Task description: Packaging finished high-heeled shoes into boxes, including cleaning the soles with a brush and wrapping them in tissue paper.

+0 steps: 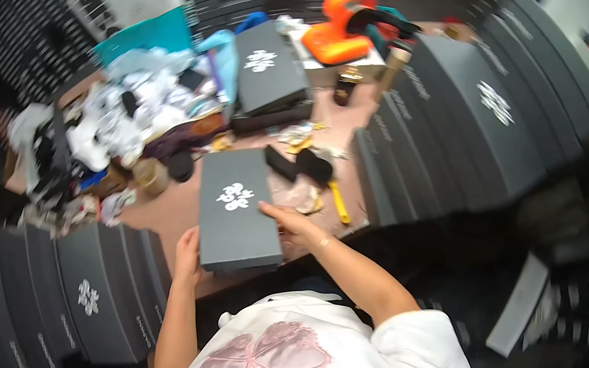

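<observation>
A dark grey cardboard box with a lid and a white emblem on top is held between my two hands at the table's front edge. My left hand presses against its left side near the front corner, fingers partly hidden by the box. Across from it, my right hand grips the right side, with the thumb on the lid. Just beyond the box lie small dark objects I cannot make out and a tool with a yellow handle.
Stacked dark boxes rise at the right and lower left. Crumpled white paper and odds and ends heap on the table's left. Another dark box, an orange device and a small dark bottle stand farther back.
</observation>
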Tool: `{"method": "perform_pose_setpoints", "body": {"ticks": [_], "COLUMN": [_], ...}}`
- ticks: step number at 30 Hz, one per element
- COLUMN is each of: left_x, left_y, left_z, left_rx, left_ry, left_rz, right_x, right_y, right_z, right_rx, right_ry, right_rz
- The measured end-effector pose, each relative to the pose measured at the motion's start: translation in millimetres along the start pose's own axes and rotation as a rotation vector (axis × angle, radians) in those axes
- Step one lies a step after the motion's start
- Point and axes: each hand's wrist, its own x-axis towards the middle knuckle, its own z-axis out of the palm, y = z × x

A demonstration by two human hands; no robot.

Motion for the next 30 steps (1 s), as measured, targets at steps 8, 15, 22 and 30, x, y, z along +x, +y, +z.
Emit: {"method": "perform_pose_setpoints", "body": {"ticks": [8,15,22,30], "left_x": [-67.7,-59.8,-52.6,-6.9], "left_y": [67.7,28.1,19.4,5.4], "left_z": [-28.7,-83.2,-58.1,8.7], "left_rx": [0.069,0.263,1.038,1.106], "left_ry": [0.1,0.552,0.541,0.119], "left_rz": [0.286,0.099,0.319,0.556], "right_x": [-36.6,-14.2,32.8,-27.6], "right_y": [13.9,-16.1,44.5,-11.5], "right_z": [104.8,32.0,-62.4,27.4], "right_rx": [-0.674,-1.703,-0.147,-0.466], "right_ry": [-0.614,0.011,0.436,-0.241], "right_rz": [-0.216,-0.808,-0.638,-0.258]}}
